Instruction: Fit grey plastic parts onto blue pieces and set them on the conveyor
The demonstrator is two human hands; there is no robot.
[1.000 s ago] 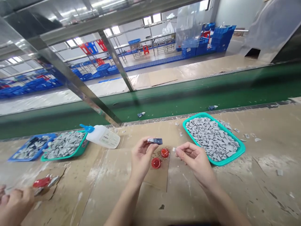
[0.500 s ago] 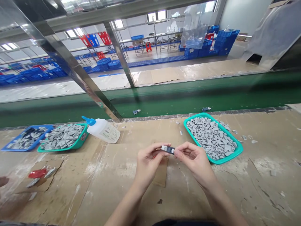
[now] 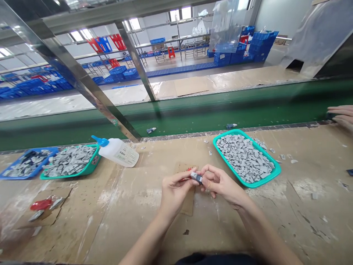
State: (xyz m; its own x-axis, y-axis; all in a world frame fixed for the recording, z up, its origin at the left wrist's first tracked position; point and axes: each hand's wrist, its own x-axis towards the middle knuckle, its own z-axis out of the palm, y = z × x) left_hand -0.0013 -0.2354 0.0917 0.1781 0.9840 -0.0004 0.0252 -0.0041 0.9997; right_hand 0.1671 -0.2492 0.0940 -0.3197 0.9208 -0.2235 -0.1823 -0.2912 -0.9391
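My left hand (image 3: 175,191) and my right hand (image 3: 220,182) meet above a cardboard scrap (image 3: 188,206), both pinching a small dark blue part with a pale grey piece at its end (image 3: 196,178). A sliver of red shows under my fingers (image 3: 188,169), and the rest of it is hidden. To my right stands a teal tray (image 3: 264,179) heaped with grey pieces. Several loose grey pieces lie around it on the bench.
Left of my hands are a white glue bottle with a blue nozzle (image 3: 118,152), a teal tray (image 3: 82,173) and a blue tray (image 3: 27,176). Small parts lie on the green conveyor belt (image 3: 193,116) behind the bench. A co-worker's hand (image 3: 340,116) shows at the right edge.
My hands have come together on the blue part, with my right hand now gripping it too. They now cover the red objects. A co-worker's hand has appeared at the right, and the lower-left hand has gone.
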